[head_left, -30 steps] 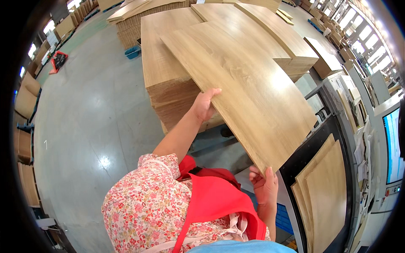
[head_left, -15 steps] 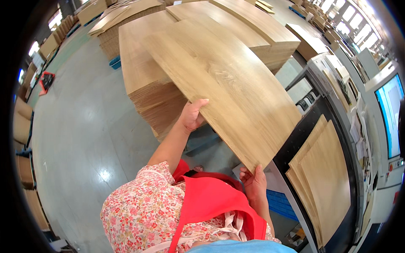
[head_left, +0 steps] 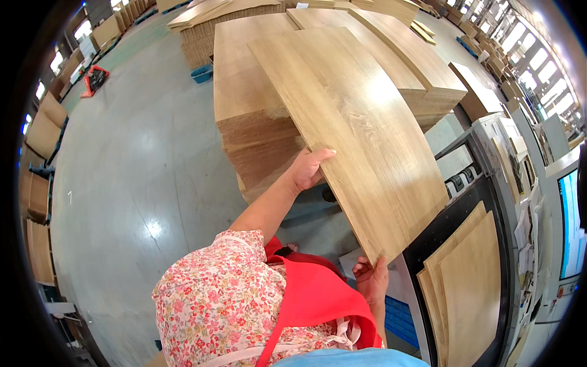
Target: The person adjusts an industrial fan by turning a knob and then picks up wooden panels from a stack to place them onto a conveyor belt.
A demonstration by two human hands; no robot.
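Note:
A long wood-grain panel (head_left: 361, 131) slants across the middle, held in both hands. My left hand (head_left: 310, 168) grips its left long edge, thumb on top and fingers underneath, partly hidden. At the near corner my right hand (head_left: 373, 278) pinches the panel, with the thumb above. The panel's far part overlaps a tall stack of similar panels (head_left: 254, 128). Its right side reaches over the edge of a black machine bed (head_left: 443, 229), where several smaller panels (head_left: 468, 287) lie fanned out.
More stacked panels (head_left: 422, 52) stand behind. A machine frame and a lit screen (head_left: 572, 226) are on the right. A blue bin (head_left: 202, 74) sits by the far stack, and a red pallet jack (head_left: 95, 81) stands far left on the grey floor (head_left: 140, 177).
The view has swung left, so the scene sits further right. Both hands keep the same grip on the panel, which stays over the stack and the machine's edge.

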